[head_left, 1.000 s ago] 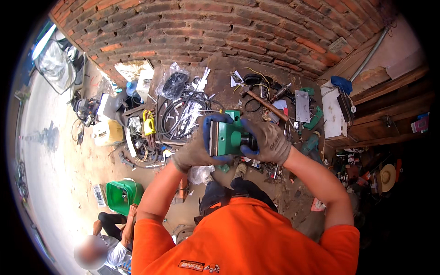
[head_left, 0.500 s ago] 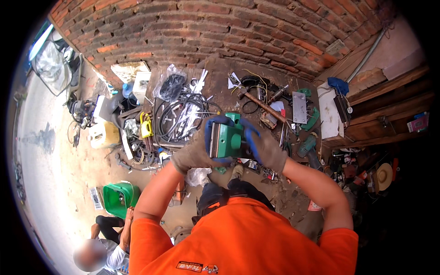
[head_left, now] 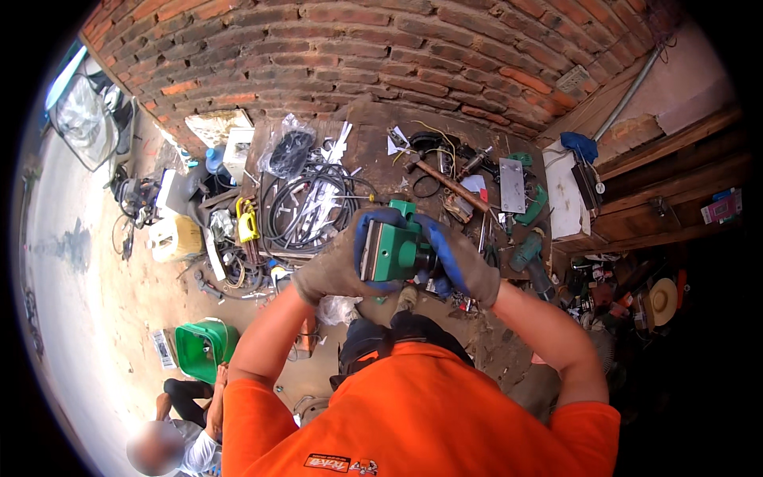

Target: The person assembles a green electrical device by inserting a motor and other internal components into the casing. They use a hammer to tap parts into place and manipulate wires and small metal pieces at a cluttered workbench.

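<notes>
The person's orange shirt (head_left: pixel 421 413) fills the lower middle, closest to the camera, with a shoe (head_left: pixel 407 299) showing past the dark trousers. Ahead of the chest, between both gloved hands and over the front edge of the bench (head_left: pixel 369 131), a green power tool (head_left: pixel 395 253) is held up with its flat base turned toward the left. The left hand (head_left: pixel 338 258) is curled around that base side and has hold of the tool. The right hand (head_left: pixel 462 258) is partly open beside the tool's black knob, its fingers reaching along the far side; whether it grips or only rests there I cannot tell. Beyond, to the left on the bench, a coil of dark cable (head_left: pixel 273 211) lies around white strips (head_left: pixel 323 200). To the right lie a hammer (head_left: pixel 449 184), slanting, and a grey metal plate (head_left: pixel 512 187) near its handle's end. Off to the left on the ground, a green bucket (head_left: pixel 226 338) is tipped toward the camera near a seated co-worker (head_left: pixel 199 453), with a yellowish jug (head_left: pixel 168 241) farther out. A brick wall (head_left: pixel 358 60) rises behind the bench.
</notes>
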A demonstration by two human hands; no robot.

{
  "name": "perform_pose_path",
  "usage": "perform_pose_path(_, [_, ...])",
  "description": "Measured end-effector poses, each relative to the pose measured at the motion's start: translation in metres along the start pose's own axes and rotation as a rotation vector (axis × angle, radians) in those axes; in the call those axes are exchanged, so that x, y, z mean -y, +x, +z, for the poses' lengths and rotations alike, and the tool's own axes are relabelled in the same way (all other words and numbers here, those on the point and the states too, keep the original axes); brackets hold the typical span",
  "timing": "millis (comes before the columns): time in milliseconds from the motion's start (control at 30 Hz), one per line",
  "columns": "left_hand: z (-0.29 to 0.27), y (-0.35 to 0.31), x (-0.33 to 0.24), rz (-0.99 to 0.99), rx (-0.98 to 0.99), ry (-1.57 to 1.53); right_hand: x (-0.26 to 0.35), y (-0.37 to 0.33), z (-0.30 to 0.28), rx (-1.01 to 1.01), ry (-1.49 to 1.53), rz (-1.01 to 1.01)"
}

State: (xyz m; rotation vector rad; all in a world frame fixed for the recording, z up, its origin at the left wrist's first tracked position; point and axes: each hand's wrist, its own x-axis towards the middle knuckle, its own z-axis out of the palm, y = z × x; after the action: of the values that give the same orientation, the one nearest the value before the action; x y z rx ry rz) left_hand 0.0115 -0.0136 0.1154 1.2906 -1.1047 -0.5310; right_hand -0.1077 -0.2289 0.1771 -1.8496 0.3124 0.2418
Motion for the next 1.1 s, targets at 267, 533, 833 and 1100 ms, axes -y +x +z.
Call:
perform_pose_path(267, [0.003, 0.002, -0.005, 0.032, 0.005, 0.118, -0.042, -0.008, 0.002, -0.111, -0.412, -0.441])
perform_pose_path(533, [0.005, -0.003, -0.001, 0.016, 0.0, 0.026, -0.024, -0.019, -0.002, -0.184, -0.823, -0.718])
perform_pose_path(833, [0.005, -0.003, 0.002, 0.066, 0.02, 0.091, -0.016, -0.019, 0.003, -0.189, -0.478, -0.454])
perform_pose_path(1100, [0.006, -0.001, -0.003, 0.069, 0.032, 0.158, -0.013, -0.021, 0.006, -0.012, -0.018, -0.176])
